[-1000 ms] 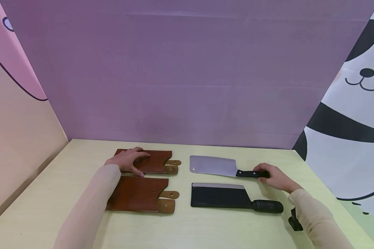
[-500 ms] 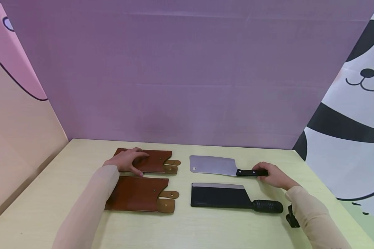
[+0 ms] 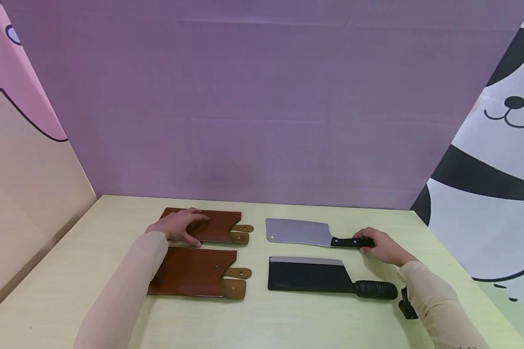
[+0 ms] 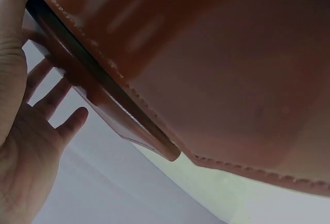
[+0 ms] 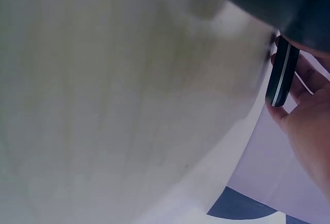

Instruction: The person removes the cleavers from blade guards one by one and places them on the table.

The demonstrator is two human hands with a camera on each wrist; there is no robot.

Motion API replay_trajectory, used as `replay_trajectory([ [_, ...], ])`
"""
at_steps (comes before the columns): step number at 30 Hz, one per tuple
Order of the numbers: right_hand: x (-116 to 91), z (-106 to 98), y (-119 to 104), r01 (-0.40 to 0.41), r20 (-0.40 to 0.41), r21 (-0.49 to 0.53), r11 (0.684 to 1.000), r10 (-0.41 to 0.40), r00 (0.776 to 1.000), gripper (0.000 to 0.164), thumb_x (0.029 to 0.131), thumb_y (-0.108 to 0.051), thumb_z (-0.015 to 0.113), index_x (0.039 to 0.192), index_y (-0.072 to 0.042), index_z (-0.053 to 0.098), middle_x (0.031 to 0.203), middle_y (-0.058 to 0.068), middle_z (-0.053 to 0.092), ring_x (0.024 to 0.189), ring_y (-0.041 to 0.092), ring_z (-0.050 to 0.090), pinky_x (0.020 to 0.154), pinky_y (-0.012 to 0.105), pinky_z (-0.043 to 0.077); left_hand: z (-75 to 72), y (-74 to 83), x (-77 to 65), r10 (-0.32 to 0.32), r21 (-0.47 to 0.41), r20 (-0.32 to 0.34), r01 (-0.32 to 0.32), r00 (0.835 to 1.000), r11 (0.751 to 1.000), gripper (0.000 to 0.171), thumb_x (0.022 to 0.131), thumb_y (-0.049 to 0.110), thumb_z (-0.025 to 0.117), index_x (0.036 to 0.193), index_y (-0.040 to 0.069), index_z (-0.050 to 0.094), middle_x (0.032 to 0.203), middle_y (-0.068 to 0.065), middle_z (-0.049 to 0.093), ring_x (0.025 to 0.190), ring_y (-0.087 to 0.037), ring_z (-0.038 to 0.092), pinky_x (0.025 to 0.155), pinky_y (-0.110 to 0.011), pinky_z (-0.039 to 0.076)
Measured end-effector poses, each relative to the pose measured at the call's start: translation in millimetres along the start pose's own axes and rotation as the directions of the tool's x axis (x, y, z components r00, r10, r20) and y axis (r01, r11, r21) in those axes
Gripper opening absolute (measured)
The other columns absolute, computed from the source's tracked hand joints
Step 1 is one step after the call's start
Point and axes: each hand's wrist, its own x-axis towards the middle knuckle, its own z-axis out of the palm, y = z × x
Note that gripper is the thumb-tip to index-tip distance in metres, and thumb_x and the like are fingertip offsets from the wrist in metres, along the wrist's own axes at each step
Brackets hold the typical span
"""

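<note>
In the head view, two brown leather knife sheaths lie at the left, one behind the other. My left hand (image 3: 174,226) rests over the far sheath (image 3: 220,225), thumb at its near edge and fingers loosely spread across it. The near sheath (image 3: 192,271) lies partly behind my left forearm. My right hand (image 3: 382,246) holds the black handle of the silver cleaver (image 3: 299,231), thumb and fingers around its end. The handle (image 5: 283,72) shows between the fingers in the right wrist view. The left wrist view has the near sheath (image 4: 216,79) filling most of it.
In front of the silver cleaver lies a black-bladed cleaver (image 3: 310,275) with a ribbed handle, close to my right sleeve. A small black piece (image 3: 407,306) sits against that sleeve. The pale table (image 3: 253,322) ends at a purple backdrop (image 3: 262,121).
My right hand has shifted slightly left at the silver cleaver's handle, its sleeve moving along. The left hand and both sheaths look almost unchanged.
</note>
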Motion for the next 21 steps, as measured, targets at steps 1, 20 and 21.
replay_trajectory([
  [1, 0, 0, 0, -0.002, 0.0, -0.006, 1.0, 0.002, 1.0, 0.027, 0.074, 0.004, 0.066, 0.102, 0.001, 0.062, 0.099, 0.014, 0.062, 0.095, 0.031, 0.056, 0.086, 0.049, 0.042, 0.3, -0.4, 0.2, -0.001, 0.001, 0.0, 0.001, 1.0, 1.0, 0.08, 0.067, 0.049, 0.075, 0.136, 0.022, 0.044, 0.144, -0.011, 0.034, 0.128, -0.034, 0.038, 0.099, -0.052, 0.036],
  [20, -3, 2, 3, -0.008, -0.029, 0.02, 1.0, 0.009, 1.0, 0.036, 0.077, 0.003, 0.064, 0.112, 0.008, 0.056, 0.111, 0.024, 0.057, 0.106, 0.043, 0.051, 0.09, 0.056, 0.038, 2.2, -3.4, -8.4, 0.032, 0.064, -0.054, -0.029, 0.998, 0.998, 0.082, 0.069, 0.054, 0.07, 0.137, 0.017, 0.042, 0.143, -0.013, 0.036, 0.126, -0.035, 0.041, 0.099, -0.054, 0.035],
  [21, -4, 1, 3, -0.006, -0.037, 0.02, 1.0, 0.007, 0.999, 0.037, 0.077, 0.003, 0.063, 0.112, 0.008, 0.055, 0.112, 0.025, 0.056, 0.107, 0.045, 0.05, 0.09, 0.057, 0.037, 1.3, -4.2, -9.7, 0.033, 0.063, -0.056, -0.03, 0.998, 0.998, 0.083, 0.069, 0.055, 0.069, 0.137, 0.018, 0.042, 0.143, -0.013, 0.037, 0.126, -0.035, 0.041, 0.099, -0.053, 0.036],
])
